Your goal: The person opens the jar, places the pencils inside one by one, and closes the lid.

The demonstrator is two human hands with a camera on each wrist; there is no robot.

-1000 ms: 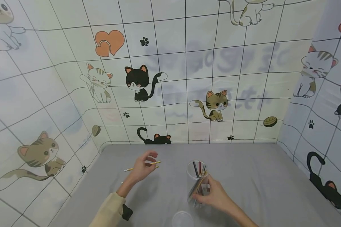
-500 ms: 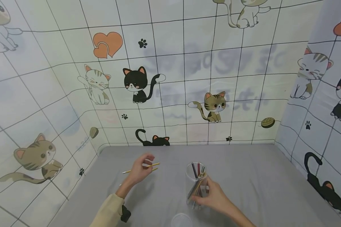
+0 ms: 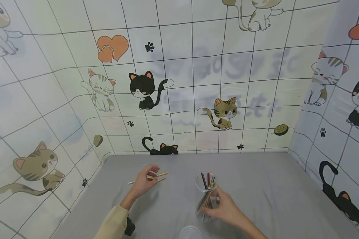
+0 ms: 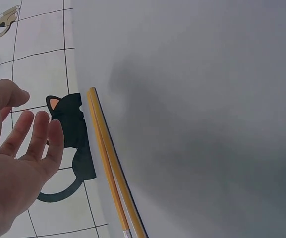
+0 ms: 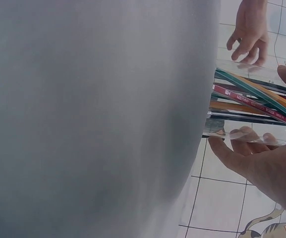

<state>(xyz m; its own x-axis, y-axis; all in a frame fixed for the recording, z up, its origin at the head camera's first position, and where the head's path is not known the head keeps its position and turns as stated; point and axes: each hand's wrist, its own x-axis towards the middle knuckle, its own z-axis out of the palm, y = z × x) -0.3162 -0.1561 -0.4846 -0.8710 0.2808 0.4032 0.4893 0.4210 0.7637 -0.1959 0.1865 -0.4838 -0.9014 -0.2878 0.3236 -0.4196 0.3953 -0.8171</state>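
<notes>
My right hand [image 3: 225, 204] grips a clear plastic cup [image 3: 198, 190] around its side, and the cup stands on the grey cloth. Several pencils [image 5: 254, 101] fill it, among them dark, red, green and yellow ones. Over at the left, two yellow pencils [image 4: 107, 148] lie side by side on the cloth. My left hand [image 3: 145, 181] hovers close to this pair with its fingers loosely bent. In the left wrist view the hand is apart from the pencils, nothing between thumb and fingers. Part of the pair is hidden under that hand in the head view.
A clear round piece like a lid [image 3: 190, 233] lies at the near edge of the head view. The grey cloth-covered table [image 3: 251, 186] meets a white cat-print curtain [image 3: 182, 83] at the back and both sides. A black device [image 3: 130, 227] sits at my left wrist.
My left hand has shifted slightly left and toward me, showing more of the two pencils. My right hand still holds the cup in the same place. The head view has tilted a little.
</notes>
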